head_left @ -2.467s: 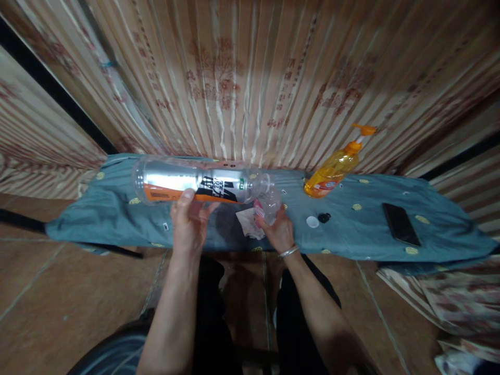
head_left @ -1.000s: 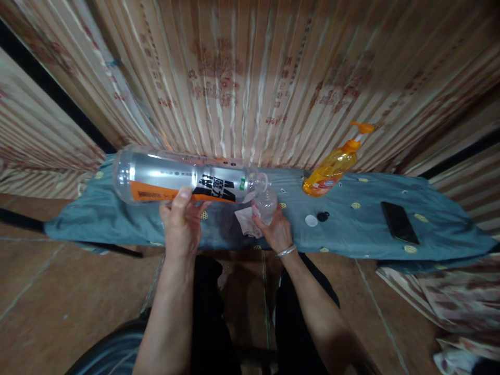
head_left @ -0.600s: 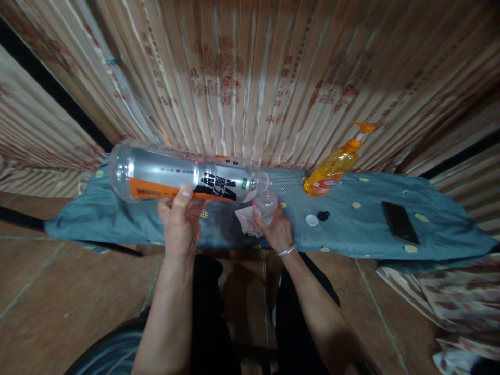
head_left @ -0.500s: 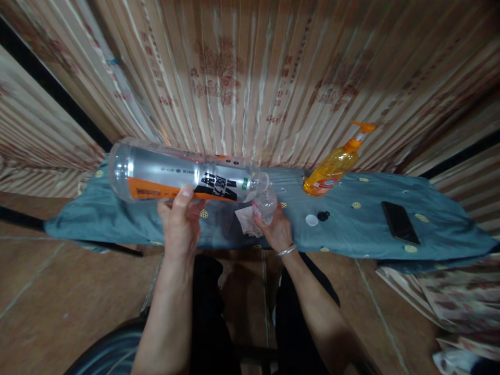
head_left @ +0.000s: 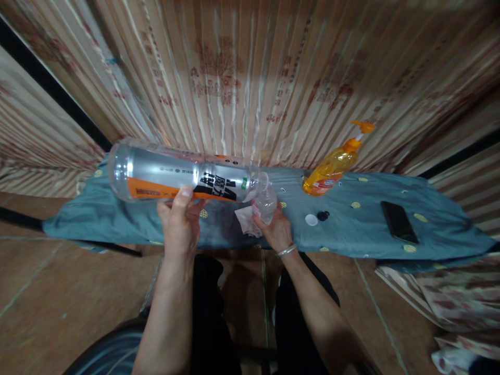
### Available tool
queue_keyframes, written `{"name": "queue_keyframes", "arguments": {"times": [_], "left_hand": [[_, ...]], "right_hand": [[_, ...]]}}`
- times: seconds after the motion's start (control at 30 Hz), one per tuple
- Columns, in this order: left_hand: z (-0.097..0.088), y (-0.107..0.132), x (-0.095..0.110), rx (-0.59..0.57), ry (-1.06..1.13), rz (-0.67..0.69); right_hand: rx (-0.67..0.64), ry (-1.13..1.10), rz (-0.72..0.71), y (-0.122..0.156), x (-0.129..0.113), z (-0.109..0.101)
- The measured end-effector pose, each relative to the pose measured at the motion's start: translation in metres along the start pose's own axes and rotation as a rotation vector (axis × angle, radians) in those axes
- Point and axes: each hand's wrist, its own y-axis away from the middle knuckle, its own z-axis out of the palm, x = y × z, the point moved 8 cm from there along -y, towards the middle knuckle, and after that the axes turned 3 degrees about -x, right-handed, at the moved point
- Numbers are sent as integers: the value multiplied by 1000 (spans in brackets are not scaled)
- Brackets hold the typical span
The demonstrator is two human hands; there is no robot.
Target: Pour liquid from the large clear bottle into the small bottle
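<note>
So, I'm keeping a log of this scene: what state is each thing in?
Big bottle: tipped on its side, in left hand
Small bottle: roughly upright, in right hand
Soap: standing, pump raised, looks part full
White disc: lying flat
Black piece: lying beside the white disc
Phone: lying flat, face dark
Pale cloth: lying creased
Sheet: spread, wrinkled

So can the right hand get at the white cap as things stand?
Probably not without letting go: the right hand is closed around the small bottle. Otherwise the way looks free: the white cap lies close by on the cloth, with nothing between.
</note>
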Motion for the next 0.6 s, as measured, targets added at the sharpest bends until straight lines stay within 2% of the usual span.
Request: {"name": "queue_keyframes", "arguments": {"times": [0.1, 0.27, 0.43, 0.6], "left_hand": [[0, 0, 1, 11, 2, 8], [7, 1, 5, -44, 8, 39], [3, 0, 5, -25, -14, 51], [2, -1, 5, -60, -57, 81]], "right_hand": [[23, -3, -1, 0, 1, -1], [36, 14, 3, 1, 2, 0], [26, 20, 8, 1, 1, 1], [17, 25, 21, 1, 0, 0]]}}
